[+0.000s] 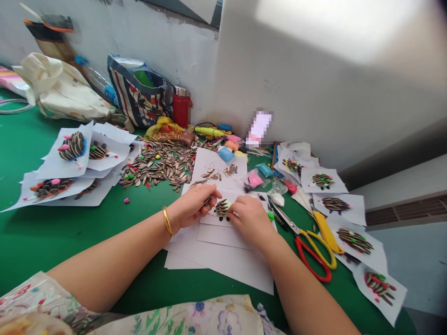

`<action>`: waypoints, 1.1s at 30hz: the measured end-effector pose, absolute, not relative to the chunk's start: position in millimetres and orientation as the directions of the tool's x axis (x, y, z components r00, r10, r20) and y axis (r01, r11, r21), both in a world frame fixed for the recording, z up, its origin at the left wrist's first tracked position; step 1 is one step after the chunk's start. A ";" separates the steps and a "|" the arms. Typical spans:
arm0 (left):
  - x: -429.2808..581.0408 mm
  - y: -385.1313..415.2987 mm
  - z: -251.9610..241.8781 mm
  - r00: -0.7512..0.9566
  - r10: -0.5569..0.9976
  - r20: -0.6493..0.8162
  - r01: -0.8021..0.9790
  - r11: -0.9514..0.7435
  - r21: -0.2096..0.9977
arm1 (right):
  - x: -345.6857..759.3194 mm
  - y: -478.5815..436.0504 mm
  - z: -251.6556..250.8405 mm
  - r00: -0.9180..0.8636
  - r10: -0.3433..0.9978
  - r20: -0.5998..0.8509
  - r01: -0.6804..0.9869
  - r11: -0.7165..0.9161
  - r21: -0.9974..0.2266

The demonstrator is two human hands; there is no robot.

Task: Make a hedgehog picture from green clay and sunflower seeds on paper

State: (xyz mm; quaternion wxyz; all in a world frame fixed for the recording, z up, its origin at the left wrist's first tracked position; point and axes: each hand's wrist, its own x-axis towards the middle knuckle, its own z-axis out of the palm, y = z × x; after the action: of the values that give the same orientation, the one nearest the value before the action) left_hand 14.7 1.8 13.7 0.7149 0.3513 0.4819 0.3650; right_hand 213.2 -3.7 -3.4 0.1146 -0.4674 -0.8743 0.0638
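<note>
My left hand (194, 203), with a gold bangle (167, 222) at the wrist, is curled with a few sunflower seeds (208, 201) showing between its fingers. Just to its right is a small hedgehog figure (221, 209) of sunflower seeds set in pale clay, with dark feet, on a white paper card (213, 220). My right hand (252, 218) has its thumb and forefinger closed together at the figure's right edge; anything between those fingertips is too small to make out. Loose seeds (211, 174) lie on a sheet of white paper (200, 160) behind the hands.
A heap of sunflower seeds (164, 160) spreads at back left. Finished cards stand stacked at left (71, 146) and line the right edge (354, 239). Scissors (310, 246) and a yellow cutter (326, 230) lie right. Clay packets (256, 177), a red flask (180, 108) and bags (139, 93) sit behind.
</note>
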 end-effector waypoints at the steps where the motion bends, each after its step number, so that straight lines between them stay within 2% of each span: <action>1: 14.3 1.7 13.9 0.281 0.852 -0.442 -0.203 0.503 0.840 | 214.8 -3.3 -2.1 -0.528 0.835 0.152 0.801 0.550 -0.238; 6: 13.4 0.8 12.4 0.386 0.806 -0.448 -0.218 0.552 0.805 | 216.2 -7.4 7.0 -0.480 0.813 0.329 0.717 0.580 -0.387; 10: 16.6 -3.3 9.9 0.510 0.746 -0.428 -0.129 0.559 0.819 | 207.9 -14.6 7.3 -0.476 0.758 0.446 0.633 0.647 -0.425; 18: 23.9 -17.6 11.7 0.578 0.692 -0.434 0.131 0.446 0.885 | 197.2 -20.4 -1.4 -0.597 0.697 0.397 0.622 0.715 -0.321; 24: 20.4 -14.0 9.8 0.595 0.702 -0.391 0.092 0.424 0.901 | 201.9 -18.0 0.1 -0.547 0.747 0.379 0.663 0.663 -0.348; 29: 19.8 -13.0 10.6 0.612 0.692 -0.382 0.069 0.434 0.898 | 202.4 -15.9 -0.3 -0.559 0.739 0.376 0.596 0.674 -0.437; 33: 22.0 -15.5 11.1 0.609 0.682 -0.405 0.106 0.435 0.894 | 200.0 -15.9 -3.3 -0.608 0.695 0.384 0.573 0.718 -0.394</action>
State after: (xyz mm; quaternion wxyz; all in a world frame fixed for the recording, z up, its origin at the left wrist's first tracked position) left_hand 22.0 -15.5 11.1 0.7477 0.4953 0.3981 0.1927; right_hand 200.0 -15.9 -3.3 0.2626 -0.3568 -0.8889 0.1165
